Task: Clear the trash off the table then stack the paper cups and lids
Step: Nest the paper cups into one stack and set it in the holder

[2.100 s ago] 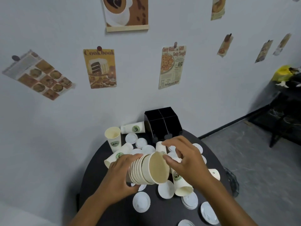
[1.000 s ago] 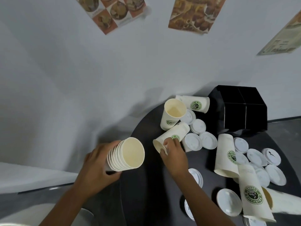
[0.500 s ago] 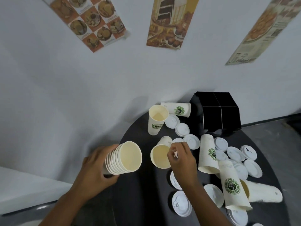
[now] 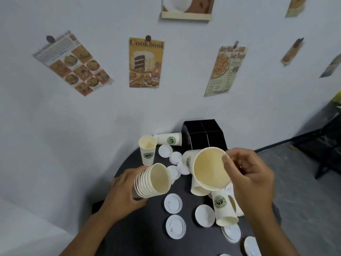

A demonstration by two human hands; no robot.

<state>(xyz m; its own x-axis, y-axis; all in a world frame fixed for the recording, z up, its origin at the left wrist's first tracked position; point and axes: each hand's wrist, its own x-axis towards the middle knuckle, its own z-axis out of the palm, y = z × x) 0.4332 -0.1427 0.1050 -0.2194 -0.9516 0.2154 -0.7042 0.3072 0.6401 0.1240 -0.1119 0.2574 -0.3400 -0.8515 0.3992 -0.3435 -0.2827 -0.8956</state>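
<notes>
My left hand (image 4: 122,194) grips a stack of nested paper cups (image 4: 153,181), mouth turned toward me and to the right. My right hand (image 4: 252,180) pinches the rim of a single paper cup (image 4: 210,168), held in the air to the right of the stack with its open mouth facing me. On the round black table (image 4: 140,235) one cup (image 4: 147,151) stands upright at the back and others lie on their sides, one (image 4: 170,139) by the wall and one (image 4: 224,207) under my right hand. White lids (image 4: 173,203) lie scattered flat.
A black divided holder (image 4: 203,135) stands at the back of the table against the white wall. More lids (image 4: 175,226) lie near the front edge. To the right is grey floor with dark furniture (image 4: 324,145).
My right hand has lifted the cup it took from the table and brought it up beside the stack. My left hand keeps hold of the stack. The view has tilted back up.
</notes>
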